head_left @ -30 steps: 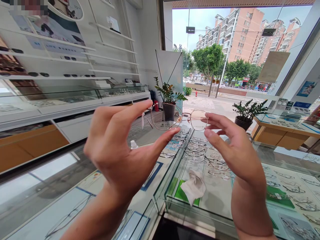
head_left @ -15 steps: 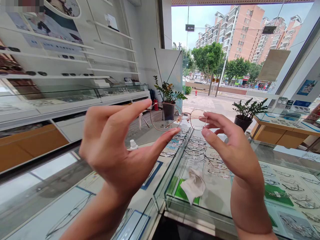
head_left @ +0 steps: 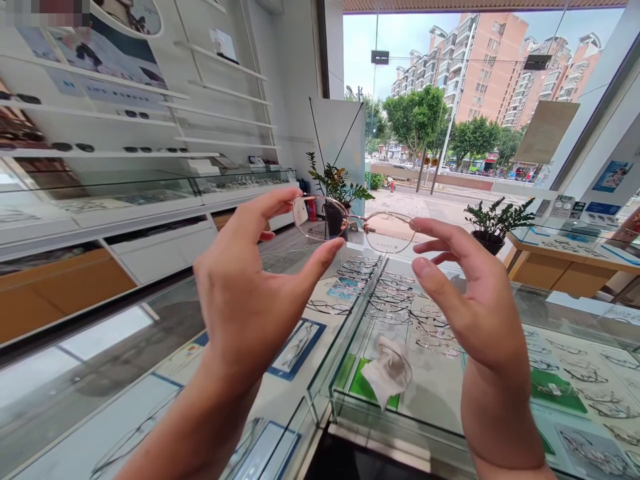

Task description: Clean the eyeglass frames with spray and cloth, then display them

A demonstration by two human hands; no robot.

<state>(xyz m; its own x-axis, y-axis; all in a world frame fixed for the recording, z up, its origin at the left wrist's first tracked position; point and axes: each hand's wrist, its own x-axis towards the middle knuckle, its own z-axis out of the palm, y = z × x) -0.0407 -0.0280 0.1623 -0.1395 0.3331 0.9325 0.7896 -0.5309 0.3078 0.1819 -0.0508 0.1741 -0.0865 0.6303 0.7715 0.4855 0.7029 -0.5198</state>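
Note:
A pair of thin-rimmed eyeglasses (head_left: 391, 233) is held up in front of me, above the glass counter. My left hand (head_left: 250, 273) has its fingers at the outer edge of the left lens; its thumb points up below that lens. At the other side, the fingers of my right hand (head_left: 470, 293) meet the outer edge of the right lens, with the thumb apart beneath. Both lenses are clear, and the temples are mostly hidden. Below, a crumpled whitish cloth (head_left: 387, 370) lies on the counter over a green mat.
Rows of eyeglass frames (head_left: 390, 297) fill the glass display counter (head_left: 400, 417). More frames lie in the case at right. Two potted plants (head_left: 336, 183) stand beyond. Shelves (head_left: 225, 100) with sunglasses line the left wall. A large window (head_left: 420, 133) faces the street.
The eyeglasses have turned and risen slightly, and their left side now sits a little higher. My left hand has shifted right, its thumb lower than its fingers. My right thumb has moved away from the rim.

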